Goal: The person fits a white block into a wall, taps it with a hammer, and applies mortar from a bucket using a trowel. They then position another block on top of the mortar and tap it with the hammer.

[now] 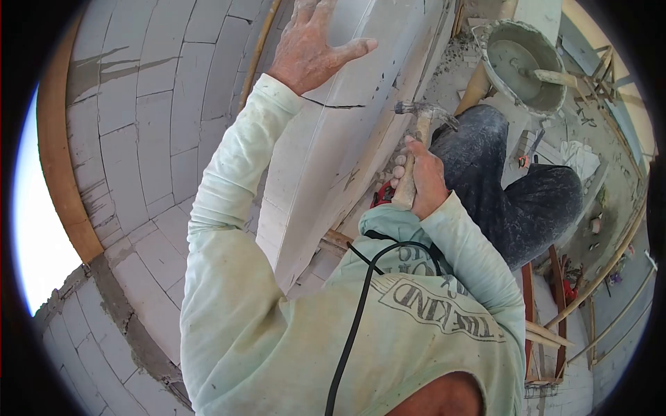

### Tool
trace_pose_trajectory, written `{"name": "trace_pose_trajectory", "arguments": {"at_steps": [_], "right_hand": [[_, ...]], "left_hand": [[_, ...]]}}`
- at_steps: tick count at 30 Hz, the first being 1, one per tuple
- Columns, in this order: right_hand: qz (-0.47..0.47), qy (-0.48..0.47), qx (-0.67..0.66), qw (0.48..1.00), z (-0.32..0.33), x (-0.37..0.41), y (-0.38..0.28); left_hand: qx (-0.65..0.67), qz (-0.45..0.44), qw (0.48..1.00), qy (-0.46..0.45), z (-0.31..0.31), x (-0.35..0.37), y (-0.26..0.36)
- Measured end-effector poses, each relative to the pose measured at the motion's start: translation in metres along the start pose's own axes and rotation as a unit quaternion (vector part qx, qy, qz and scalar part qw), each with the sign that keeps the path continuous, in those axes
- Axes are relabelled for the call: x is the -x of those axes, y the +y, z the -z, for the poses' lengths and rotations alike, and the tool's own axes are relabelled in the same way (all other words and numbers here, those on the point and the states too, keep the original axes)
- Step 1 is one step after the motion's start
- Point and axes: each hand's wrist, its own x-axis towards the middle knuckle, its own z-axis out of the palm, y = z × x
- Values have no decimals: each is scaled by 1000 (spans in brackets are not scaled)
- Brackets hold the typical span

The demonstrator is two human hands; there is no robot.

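My left hand [305, 52] is spread, thumb stretched out, over the top of a long pale block course [316, 156]. It seems to rest flat on the surface, though its fingertips are cut off by the upper edge of the view. A dark crack or open joint runs across the blocks just below that hand. In my right hand [424, 177] is a claw hammer [424, 125], gripped by its wooden handle. The metal head points up and away from me, beside the block course and close to my dusty knee. Something red shows partly behind the right hand.
On the left rises a pale block wall [156, 104] with smeared mortar. A bucket [517, 66] of grey mortar, with a handled tool in it, stands at upper right. Wooden poles [610, 267], a white cloth [580, 159] and rubble lie to the right.
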Motion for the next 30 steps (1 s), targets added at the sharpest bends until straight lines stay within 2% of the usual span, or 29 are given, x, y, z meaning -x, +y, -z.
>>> {"name": "trace_pose_trajectory", "arguments": {"at_steps": [1,2,4,5,7,8,9,11,12,13,14,17,21,24,30], "right_hand": [[2,-4,-5,1000,-1,1,-1],[7,-2,-1,1000,-2,2,0],[2,-12,4,1000,-3,0,4],[4,-10,-2,1000,-2,-1,6],[-9,-18,18,1000,-3,2,8],[-9,-32,15,999,-3,3,8],[-7,-47,11,999,-4,3,7],[14,-48,35,998,-8,12,3],[33,-54,50,997,-11,17,2],[26,-64,75,995,-15,22,1],[68,-62,80,992,-16,26,-2],[153,-68,119,979,-19,29,-13],[161,-112,140,971,-17,23,-32],[155,-116,155,969,-16,12,-40],[125,-124,158,972,-11,-5,-38]], "left_hand": [[14,1,999,42,5,11,-8],[5,12,999,45,13,22,-15],[223,170,960,-6,31,47,-28],[217,182,959,0,40,63,-33],[338,259,895,-129,57,101,-32],[294,272,901,-168,65,116,-25],[297,282,898,-160,68,133,-16],[153,227,952,-136,65,167,9],[153,248,949,-123,65,181,24],[69,249,962,-87,62,191,41],[-19,252,966,-53,59,198,55],[-35,312,949,5,46,211,77],[-59,372,925,47,36,212,82],[-108,371,915,114,25,216,81],[-96,374,914,124,17,215,83]]}}
